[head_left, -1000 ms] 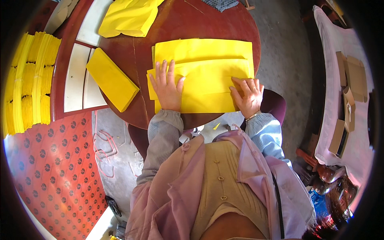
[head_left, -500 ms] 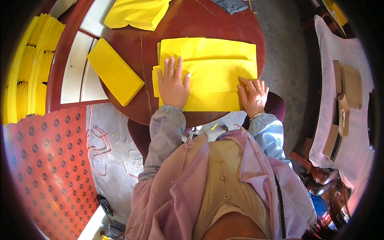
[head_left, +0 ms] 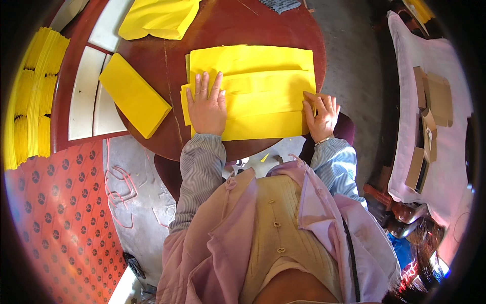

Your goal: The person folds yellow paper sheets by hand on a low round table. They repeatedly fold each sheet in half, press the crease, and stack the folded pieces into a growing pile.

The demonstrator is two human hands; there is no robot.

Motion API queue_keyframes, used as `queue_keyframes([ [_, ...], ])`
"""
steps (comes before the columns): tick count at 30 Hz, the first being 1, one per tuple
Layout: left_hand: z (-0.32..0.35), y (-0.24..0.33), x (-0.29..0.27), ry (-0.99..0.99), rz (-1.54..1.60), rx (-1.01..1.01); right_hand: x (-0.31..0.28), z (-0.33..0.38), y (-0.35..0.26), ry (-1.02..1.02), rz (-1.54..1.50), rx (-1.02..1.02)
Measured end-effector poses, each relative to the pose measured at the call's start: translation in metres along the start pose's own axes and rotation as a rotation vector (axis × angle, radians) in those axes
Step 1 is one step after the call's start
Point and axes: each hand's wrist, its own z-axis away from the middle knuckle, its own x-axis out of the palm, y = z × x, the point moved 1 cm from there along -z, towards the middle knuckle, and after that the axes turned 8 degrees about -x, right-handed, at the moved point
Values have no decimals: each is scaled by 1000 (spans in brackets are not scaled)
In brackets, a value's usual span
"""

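A folded yellow sheet lies in layers on the round dark-red table, with its folds running left to right. I cannot tell whether it is paper or cloth. Flat on its left part rests my left hand, open, fingers apart and pointing away from me. At the sheet's right edge is my right hand. Its fingers are bent, and the thumb and forefinger close on the edge of the folded layers. The undersides of the layers are hidden.
A narrow folded yellow piece lies left of the sheet, and a larger yellow piece sits at the far left. Stacked yellow bundles stand at the left rim. On the right, small cardboard boxes lie on a pale-pink cloth.
The whole view has shifted slightly. My right hand has slid a little rightward along the sheet to its edge. My left hand stays flat in place.
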Motion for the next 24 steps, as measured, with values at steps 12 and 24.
queue_keyframes([
  [12, -1, 0, 0, -21, -44, 31, 88, -55, -132, -341, -136, -331],
  [24, 1, -2, 1, 14, -79, -28, 60, -40, -31, -364, 292, -79],
])
